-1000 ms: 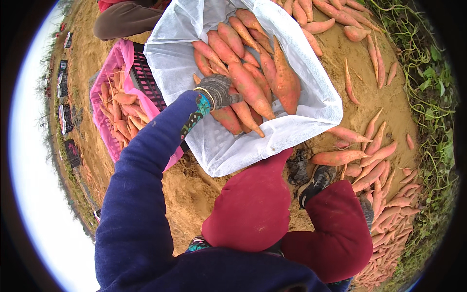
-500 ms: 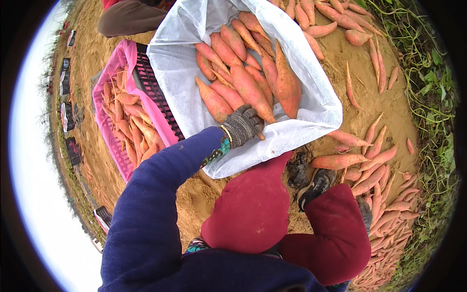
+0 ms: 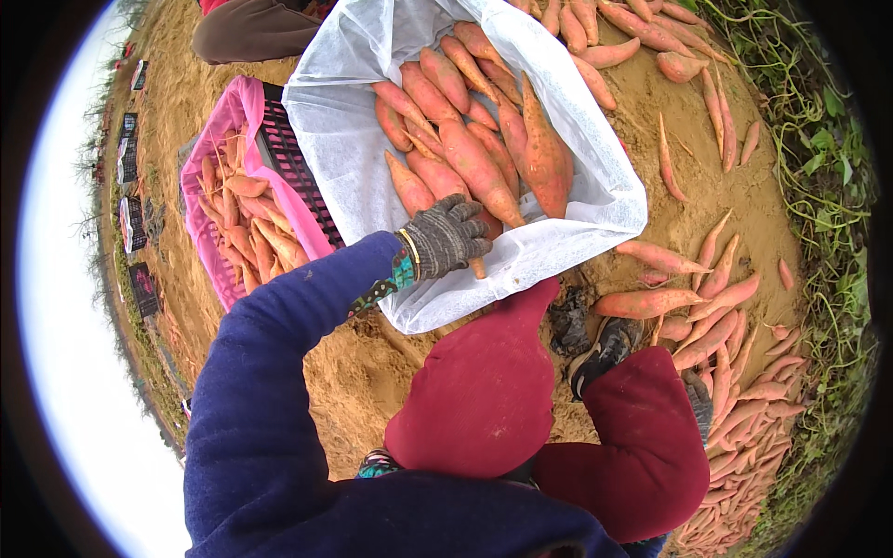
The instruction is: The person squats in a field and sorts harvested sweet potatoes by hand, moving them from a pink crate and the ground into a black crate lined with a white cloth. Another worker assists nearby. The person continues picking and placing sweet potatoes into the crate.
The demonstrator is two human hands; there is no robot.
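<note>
My left hand [image 3: 445,240], in a grey knitted glove, is closed over a sweet potato [image 3: 478,268] in the near part of a container lined with white cloth [image 3: 586,121]. Only the potato's thin end shows past the fingers. Beyond it lie several large reddish sweet potatoes [image 3: 474,158] inside the lining. My right hand [image 3: 698,405], gloved in grey too, shows only in part past my dark red knee. It is down beside a pile of sweet potatoes [image 3: 744,437], and its fingers are hidden.
A dark crate with pink lining [image 3: 209,260] holds smaller sweet potatoes on the left. Another person's bent leg [image 3: 256,33] is at the top left. Loose sweet potatoes [image 3: 642,28] lie on the brown soil, with green vines [image 3: 823,167] along the right. My shoe [image 3: 609,353] stands near the container.
My left hand has slid a little left with the sweet potato under its fingers. The near edge of the white lining has shifted slightly. My right hand looks about the same.
</note>
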